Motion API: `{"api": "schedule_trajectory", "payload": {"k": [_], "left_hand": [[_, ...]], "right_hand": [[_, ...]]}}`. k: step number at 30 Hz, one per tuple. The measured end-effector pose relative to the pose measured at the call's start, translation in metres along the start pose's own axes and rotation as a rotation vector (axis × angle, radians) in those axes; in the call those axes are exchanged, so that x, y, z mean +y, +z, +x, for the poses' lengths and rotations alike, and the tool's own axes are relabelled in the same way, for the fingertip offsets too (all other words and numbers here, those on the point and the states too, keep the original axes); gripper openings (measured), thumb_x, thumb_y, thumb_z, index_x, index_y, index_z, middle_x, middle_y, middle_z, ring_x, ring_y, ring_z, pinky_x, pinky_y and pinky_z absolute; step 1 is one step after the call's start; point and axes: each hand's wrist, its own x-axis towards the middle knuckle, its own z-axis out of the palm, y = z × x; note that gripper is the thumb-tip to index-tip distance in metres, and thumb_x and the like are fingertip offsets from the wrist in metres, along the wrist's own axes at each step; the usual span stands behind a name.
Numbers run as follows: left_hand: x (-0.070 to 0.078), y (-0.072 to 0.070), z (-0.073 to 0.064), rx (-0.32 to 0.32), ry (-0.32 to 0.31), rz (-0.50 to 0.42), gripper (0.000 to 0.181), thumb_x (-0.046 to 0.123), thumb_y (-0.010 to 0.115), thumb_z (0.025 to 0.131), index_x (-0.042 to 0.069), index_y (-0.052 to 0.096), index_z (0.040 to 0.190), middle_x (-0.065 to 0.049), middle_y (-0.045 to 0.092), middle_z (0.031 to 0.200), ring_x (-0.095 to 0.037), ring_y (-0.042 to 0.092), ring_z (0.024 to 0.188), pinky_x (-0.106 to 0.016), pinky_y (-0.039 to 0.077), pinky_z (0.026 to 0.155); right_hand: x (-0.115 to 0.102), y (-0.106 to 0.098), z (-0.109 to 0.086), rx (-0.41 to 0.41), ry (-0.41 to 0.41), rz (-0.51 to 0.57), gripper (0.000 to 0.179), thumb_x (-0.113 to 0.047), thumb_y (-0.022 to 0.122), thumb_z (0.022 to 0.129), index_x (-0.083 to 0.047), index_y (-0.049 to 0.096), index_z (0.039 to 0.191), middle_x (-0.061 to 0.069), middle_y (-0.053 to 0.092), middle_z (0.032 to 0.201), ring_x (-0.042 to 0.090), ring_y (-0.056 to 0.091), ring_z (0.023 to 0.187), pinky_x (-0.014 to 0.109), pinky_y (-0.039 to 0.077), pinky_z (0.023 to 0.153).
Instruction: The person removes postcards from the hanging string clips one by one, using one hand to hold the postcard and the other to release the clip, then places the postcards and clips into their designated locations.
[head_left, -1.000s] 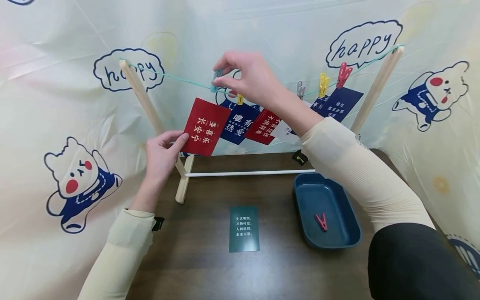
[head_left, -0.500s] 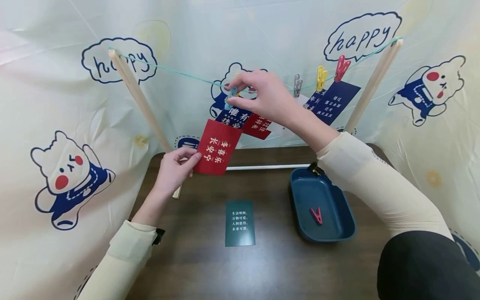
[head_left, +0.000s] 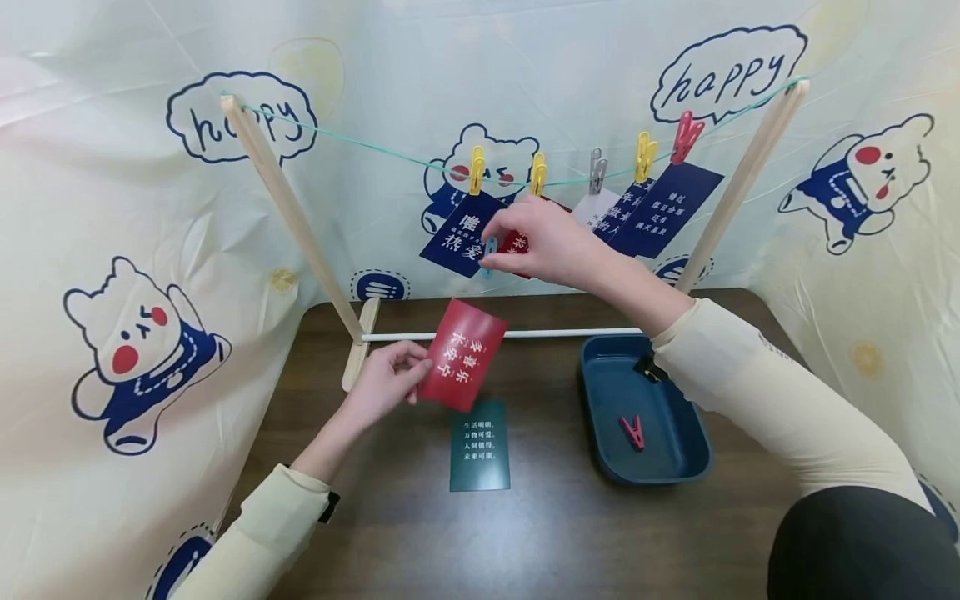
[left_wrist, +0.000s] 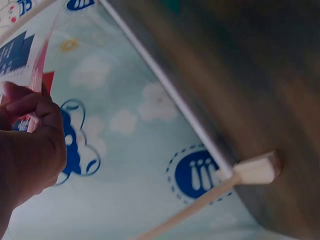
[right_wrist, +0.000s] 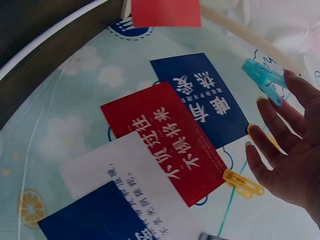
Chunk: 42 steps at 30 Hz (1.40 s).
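Five cards (head_left: 667,211) hung on the line (head_left: 360,143); below it the left hand (head_left: 387,379) pinched a red card (head_left: 467,350), the right hand (head_left: 558,242) a blue clothespin (head_left: 490,253); seemingly left: that card, plus a green card (head_left: 480,468) before the back edge of the table (head_left: 570,533)

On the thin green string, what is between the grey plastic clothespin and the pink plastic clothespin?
One yellow plastic clothespin is between them, as the head view shows.

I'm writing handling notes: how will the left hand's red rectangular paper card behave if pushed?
The red card is probably fairly stiff, looking flat though the left hand pinches only one edge. Thin, it's likely light and might bend.
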Motion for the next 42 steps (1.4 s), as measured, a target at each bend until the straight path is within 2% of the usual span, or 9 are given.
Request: {"api": "schedule_trajectory", "payload": {"k": [7, 14, 21, 26, 31, 35, 38, 42], "left_hand": [[-0.018, 0.019, -0.008, -0.094, -0.160, 0.002, 0.013, 0.011, 0.068, 0.101, 0.000, 0.066, 0.109, -0.012, 0.071, 0.085, -0.023, 0.068, 0.058, -0.030, 0.058, 0.061], [-0.032, 0.033, -0.015, -0.158, -0.225, -0.008, 0.011, 0.007, 0.066, 0.101, -0.003, 0.066, 0.105, -0.008, 0.071, 0.077, -0.031, 0.072, 0.060, -0.029, 0.058, 0.057], [-0.043, 0.046, -0.019, -0.212, -0.275, -0.012, 0.009, 0.004, 0.065, 0.100, -0.005, 0.064, 0.098, -0.009, 0.070, 0.071, -0.016, 0.069, 0.053, -0.029, 0.059, 0.055], [-0.053, 0.052, -0.023, -0.233, -0.333, 0.007, 0.011, 0.007, 0.067, 0.100, -0.003, 0.064, 0.097, -0.008, 0.068, 0.070, -0.013, 0.067, 0.051, -0.029, 0.059, 0.055], [-0.061, 0.056, -0.025, -0.228, -0.333, 0.071, 0.013, 0.010, 0.070, 0.099, 0.001, 0.065, 0.091, -0.006, 0.066, 0.064, -0.011, 0.063, 0.048, -0.029, 0.057, 0.053], [-0.065, 0.057, -0.025, -0.219, -0.319, 0.137, 0.017, 0.015, 0.073, 0.098, 0.005, 0.065, 0.086, -0.004, 0.062, 0.058, -0.010, 0.056, 0.044, -0.027, 0.050, 0.049], [-0.066, 0.058, -0.026, -0.228, -0.318, 0.150, 0.018, 0.016, 0.073, 0.098, 0.007, 0.066, 0.084, -0.003, 0.060, 0.057, -0.009, 0.054, 0.044, -0.025, 0.049, 0.048], [-0.068, 0.059, -0.026, -0.241, -0.313, 0.137, 0.017, 0.014, 0.074, 0.098, 0.005, 0.067, 0.085, -0.004, 0.062, 0.061, -0.009, 0.058, 0.046, -0.027, 0.054, 0.050]], "right_hand": [[0.009, 0.011, -0.013, -0.079, 0.062, -0.024, 0.034, -0.033, 0.080, 0.093, -0.011, 0.075, 0.119, 0.005, 0.074, 0.114, 0.020, 0.061, 0.107, 0.037, 0.054, 0.093], [0.020, 0.017, -0.032, -0.131, 0.141, -0.022, 0.036, -0.032, 0.081, 0.092, -0.013, 0.074, 0.121, 0.005, 0.074, 0.116, 0.022, 0.062, 0.111, 0.042, 0.054, 0.096], [0.039, 0.025, -0.056, -0.157, 0.182, -0.002, 0.033, -0.031, 0.079, 0.094, -0.013, 0.074, 0.121, 0.005, 0.073, 0.114, 0.025, 0.063, 0.110, 0.044, 0.057, 0.094], [0.058, 0.036, -0.078, -0.166, 0.174, 0.024, 0.029, -0.029, 0.078, 0.094, -0.011, 0.075, 0.118, 0.005, 0.074, 0.112, 0.026, 0.065, 0.103, 0.044, 0.057, 0.092], [0.080, 0.050, -0.106, -0.176, 0.194, 0.028, 0.025, -0.025, 0.077, 0.096, -0.009, 0.075, 0.115, 0.004, 0.075, 0.103, 0.027, 0.065, 0.100, 0.047, 0.055, 0.092], [0.095, 0.058, -0.128, -0.183, 0.243, 0.027, 0.024, -0.025, 0.077, 0.096, -0.009, 0.075, 0.114, 0.001, 0.074, 0.098, 0.028, 0.062, 0.099, 0.047, 0.055, 0.088], [0.104, 0.065, -0.142, -0.205, 0.275, 0.023, 0.025, -0.026, 0.078, 0.096, -0.008, 0.075, 0.113, -0.001, 0.073, 0.095, 0.027, 0.061, 0.096, 0.042, 0.055, 0.083], [0.115, 0.073, -0.157, -0.231, 0.276, 0.011, 0.027, -0.026, 0.078, 0.095, -0.006, 0.075, 0.112, -0.003, 0.071, 0.091, 0.023, 0.061, 0.088, 0.036, 0.054, 0.075]]}}
